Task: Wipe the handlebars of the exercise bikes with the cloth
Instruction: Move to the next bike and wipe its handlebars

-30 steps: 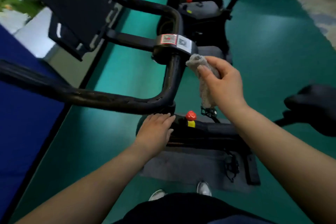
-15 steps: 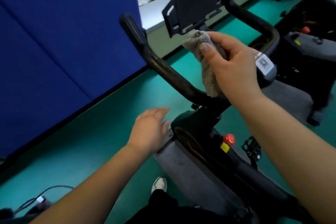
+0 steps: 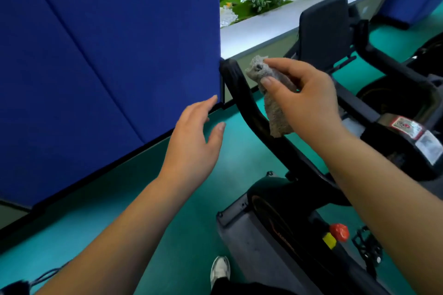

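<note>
View: I've swung round since a second ago; the blue screen (image 3: 96, 67) now fills my 9 to 11 o'clock, and the bike's left bar (image 3: 249, 112) runs up the middle, where before I was looking along the row of bikes.

Cloth: The grey cloth (image 3: 273, 96) is at about 1 o'clock from centre, hanging just beside the upper stretch of the left bar. I can't tell whether it touches the bar or only hangs in front of it.

Right hand: My right hand (image 3: 304, 100) pinches the cloth's top between thumb and forefinger, the rest dangling free. A second ago it held the cloth near the stickered clamp (image 3: 412, 132); that clamp now sits off at 3 o'clock, so the hand has travelled out toward the bar's tip (image 3: 227, 67).

Left hand: My left hand (image 3: 194, 143) is off the bike now, fingers straight and spread, holding nothing, in the air at 9 o'clock of the bar. Earlier it rested on the frame below the bars.

Meaning: I judge the middle section is behind me and the left bar's end is the next part to wipe.

Next: The cloth is only pinched at a corner; I'd wrap it round the bar for a proper stroke, with the left hand free to steady the bar.

Risk: The bar tip sits right against the screen's edge, so a stroke there is tight.
</note>
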Available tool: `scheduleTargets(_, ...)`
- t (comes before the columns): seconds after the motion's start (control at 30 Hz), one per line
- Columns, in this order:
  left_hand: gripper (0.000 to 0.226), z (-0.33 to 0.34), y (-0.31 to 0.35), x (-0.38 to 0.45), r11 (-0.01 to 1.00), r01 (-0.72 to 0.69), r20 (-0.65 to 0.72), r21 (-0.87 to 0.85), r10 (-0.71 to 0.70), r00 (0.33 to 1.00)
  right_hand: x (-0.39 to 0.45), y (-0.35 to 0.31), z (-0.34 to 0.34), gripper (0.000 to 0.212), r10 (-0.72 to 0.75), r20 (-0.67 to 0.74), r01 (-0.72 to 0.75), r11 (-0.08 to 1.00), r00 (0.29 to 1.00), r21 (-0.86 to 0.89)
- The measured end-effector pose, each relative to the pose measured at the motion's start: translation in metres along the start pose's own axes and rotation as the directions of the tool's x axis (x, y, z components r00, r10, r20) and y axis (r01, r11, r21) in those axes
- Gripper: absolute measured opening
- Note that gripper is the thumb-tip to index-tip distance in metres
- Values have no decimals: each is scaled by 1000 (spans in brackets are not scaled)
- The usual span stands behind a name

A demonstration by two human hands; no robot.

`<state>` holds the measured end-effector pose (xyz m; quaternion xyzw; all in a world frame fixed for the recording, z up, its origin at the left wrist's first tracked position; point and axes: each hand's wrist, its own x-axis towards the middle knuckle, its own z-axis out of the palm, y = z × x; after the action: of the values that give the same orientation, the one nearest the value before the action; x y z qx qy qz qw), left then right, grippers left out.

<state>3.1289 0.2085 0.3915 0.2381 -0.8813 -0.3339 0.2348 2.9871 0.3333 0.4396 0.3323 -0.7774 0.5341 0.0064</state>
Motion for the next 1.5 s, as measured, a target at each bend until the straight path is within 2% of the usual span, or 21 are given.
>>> scheduleTargets(0.07, 50, -7, 2, 19, 1000, -13, -4, -28, 13, 1000, 10, -1, 7, 33, -30, -42, 28, 999, 999, -43)
scheduleTargets(0.13, 50, -12, 4, 37, 998, -29, -19, -62, 28, 999, 19, -3, 17, 35, -140, -75, 130, 984, 987, -122)
scheduleTargets(0.2, 49, -15, 6, 55, 996, -39, -31, -80, 36, 999, 26, -5, 29, 36, -243, -47, 229, 953, 969, -198)
scheduleTargets(0.27, 47, -16, 7, 67, 995, -61, -42, -77, 58, 997, 30, -5, 39, 33, -260, -25, 249, 944, 965, -217)
scheduleTargets(0.5, 30, -15, -3, 93, 987, -133, -27, -93, 131, 991, 8, 7, 35, 23, -114, -64, 97, 971, 991, -217)
scheduleTargets(0.63, 29, -16, -3, 97, 987, -125, 4, -100, 126, 992, 21, 0, 43, 19, -66, -114, 44, 982, 991, -181)
scheduleTargets(0.83, 29, -24, 2, 101, 977, -186, 31, -109, 190, 981, 24, -3, 44, 19, -17, -87, 5, 991, 996, -134)
scheduleTargets(1.0, 28, -29, 2, 107, 983, -142, 88, -119, 153, 984, -4, 4, 37, 21, 68, -75, -81, 980, 995, -181)
scheduleTargets(1.1, 27, -32, 5, 111, 985, -99, 100, -142, 114, 988, 14, -2, 44, 16, 113, -97, -121, 989, 989, -83)
scheduleTargets(1.27, 27, -34, 8, 112, 984, -78, 109, -157, 95, 989, 25, -10, 49, 17, 99, -57, -97, 994, 993, 43)
scheduleTargets(1.5, 26, -32, 5, 115, 980, -57, 99, -191, 77, 992, -2, 3, 39, 18, 182, -86, -183, 983, 980, -13)
